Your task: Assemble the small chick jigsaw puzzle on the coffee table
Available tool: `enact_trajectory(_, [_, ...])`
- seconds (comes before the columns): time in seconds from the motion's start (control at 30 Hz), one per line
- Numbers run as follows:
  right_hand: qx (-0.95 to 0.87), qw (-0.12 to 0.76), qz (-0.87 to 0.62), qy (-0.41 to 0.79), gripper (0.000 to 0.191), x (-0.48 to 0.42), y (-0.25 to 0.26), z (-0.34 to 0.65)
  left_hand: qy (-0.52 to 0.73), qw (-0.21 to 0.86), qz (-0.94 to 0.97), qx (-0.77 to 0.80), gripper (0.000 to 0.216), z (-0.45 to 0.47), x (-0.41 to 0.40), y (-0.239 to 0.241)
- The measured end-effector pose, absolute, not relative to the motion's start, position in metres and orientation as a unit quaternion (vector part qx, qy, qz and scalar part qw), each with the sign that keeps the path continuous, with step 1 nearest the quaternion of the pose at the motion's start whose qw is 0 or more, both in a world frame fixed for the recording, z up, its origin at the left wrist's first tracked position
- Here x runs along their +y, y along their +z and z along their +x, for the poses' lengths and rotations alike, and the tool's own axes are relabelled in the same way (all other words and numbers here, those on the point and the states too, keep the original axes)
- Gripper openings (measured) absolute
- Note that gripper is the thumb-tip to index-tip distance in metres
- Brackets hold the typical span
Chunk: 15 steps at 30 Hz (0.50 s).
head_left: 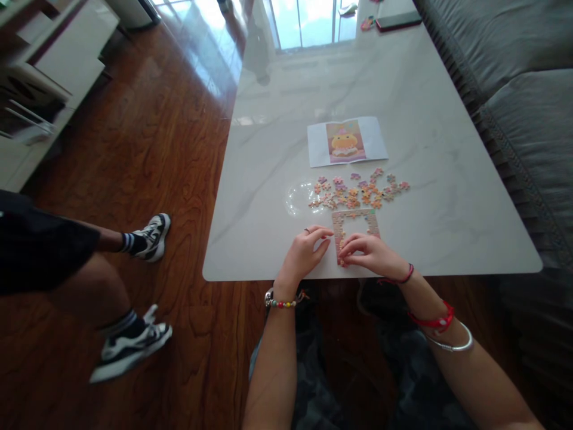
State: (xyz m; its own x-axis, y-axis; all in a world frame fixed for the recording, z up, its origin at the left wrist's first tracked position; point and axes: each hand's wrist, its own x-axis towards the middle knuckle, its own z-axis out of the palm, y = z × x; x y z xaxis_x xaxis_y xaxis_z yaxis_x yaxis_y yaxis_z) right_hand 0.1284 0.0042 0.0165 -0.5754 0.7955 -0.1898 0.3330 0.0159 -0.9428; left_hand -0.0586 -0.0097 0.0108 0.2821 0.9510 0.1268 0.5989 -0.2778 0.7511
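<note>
Two hands meet at the puzzle frame (356, 229) on the worktop (268, 179).
The left hand (304, 254), loosely curled, fingertips the frame's left side; the right hand (373, 254) curls over its lower edge, grip unclear; loose pieces (358, 191) lie just beyond.

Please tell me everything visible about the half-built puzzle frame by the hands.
The puzzle frame is an open rectangle of small joined pieces, pinkish and tan, like thin cardboard. Top and both sides are built; the middle is bare, the near edge is covered. It lies flat on the pale table near its front edge, below the loose pieces. The left hand touches its left side; the right hand rests on its lower part.
</note>
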Motion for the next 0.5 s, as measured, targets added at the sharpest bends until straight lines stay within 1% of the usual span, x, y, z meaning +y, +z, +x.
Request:
enact_trajectory(0.17, [-0.699, 0.189, -0.445, 0.527, 0.015, 0.0045, 0.0182, 0.1309, 0.292, 0.293, 0.746, 0.522, 0.016, -0.0587, -0.0091, 0.0104])
enact_trajectory(0.5, [-0.692, 0.159, -0.442, 0.548, 0.018, 0.0039, 0.0173, 0.1379, 0.285, 0.299, 0.748, 0.519, 0.016, -0.0593, -0.0098, 0.009])
